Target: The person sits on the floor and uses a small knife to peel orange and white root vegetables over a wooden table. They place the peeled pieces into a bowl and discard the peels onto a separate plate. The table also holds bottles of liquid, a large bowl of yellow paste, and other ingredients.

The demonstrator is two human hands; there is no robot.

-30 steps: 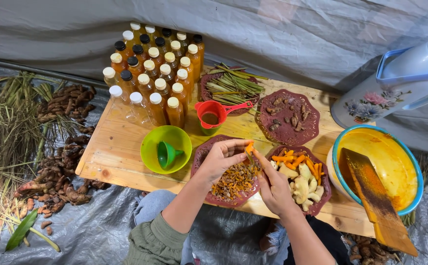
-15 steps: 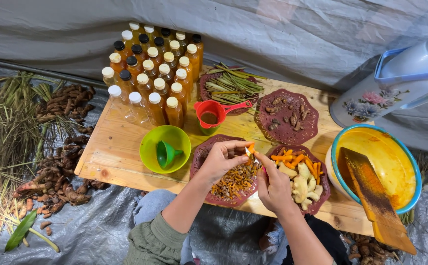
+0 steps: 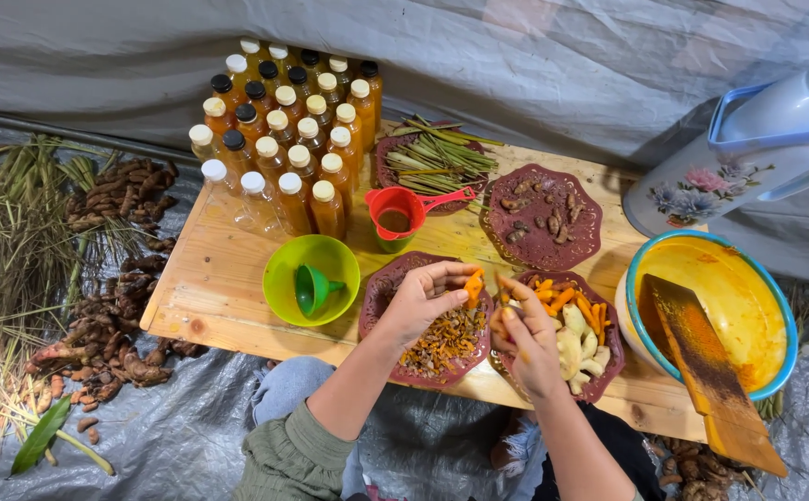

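My left hand (image 3: 420, 299) pinches an orange root piece (image 3: 472, 289) above a dark red plate (image 3: 378, 295) of small yellow-brown root bits. Just to its right, my right hand (image 3: 522, 336) holds a small knife whose blade is barely visible, its fingers curled, almost touching the orange piece. Under the right hand is a second dark red plate (image 3: 610, 361) with orange slices and pale ginger chunks. Both plates rest on a low wooden table (image 3: 228, 269).
Several capped bottles (image 3: 284, 139) of orange liquid fill the table's back left. A green bowl with a funnel (image 3: 312, 278), a red scoop cup (image 3: 400, 212), a plate of green stalks (image 3: 432, 158), a plate of brown pieces (image 3: 541, 218), a yellow basin with a wooden board (image 3: 715, 315) and a flowered thermos (image 3: 747, 158) stand around. Roots and grass (image 3: 98, 269) lie left.
Both hands stay over the two front plates; the orange piece between them has shifted only slightly.
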